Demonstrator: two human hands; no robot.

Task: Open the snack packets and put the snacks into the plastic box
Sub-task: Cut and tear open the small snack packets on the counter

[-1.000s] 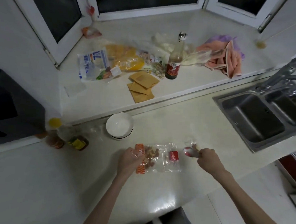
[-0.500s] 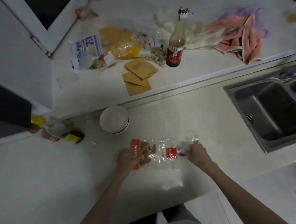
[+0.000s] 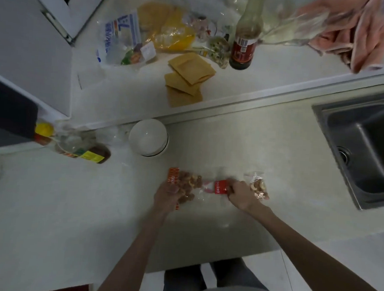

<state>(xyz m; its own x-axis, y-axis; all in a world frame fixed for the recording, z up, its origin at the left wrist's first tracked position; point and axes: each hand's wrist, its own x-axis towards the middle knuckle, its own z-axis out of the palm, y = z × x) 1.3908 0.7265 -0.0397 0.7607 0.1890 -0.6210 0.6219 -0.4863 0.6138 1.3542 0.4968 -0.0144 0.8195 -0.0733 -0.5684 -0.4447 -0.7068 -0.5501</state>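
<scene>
Where a second ago the right hand (image 3: 239, 194) held a small packet (image 3: 258, 188), that now lies just beside it near the counter's (image 3: 276, 150) front edge; both hands pinch the larger packet (image 3: 197, 186), left hand (image 3: 167, 194) gripping its nut-filled end, likely ready to tear.

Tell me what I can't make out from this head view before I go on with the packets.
- Clear snack packet with orange and red ends: whether it is torn open; the left hand and right hand cover both ends.
- Small clear packet of nuts: its near side, behind the right hand.
- Dark glass bottle with red label: its top, cut by the frame edge.
- Plastic box: not recognisable anywhere.
</scene>
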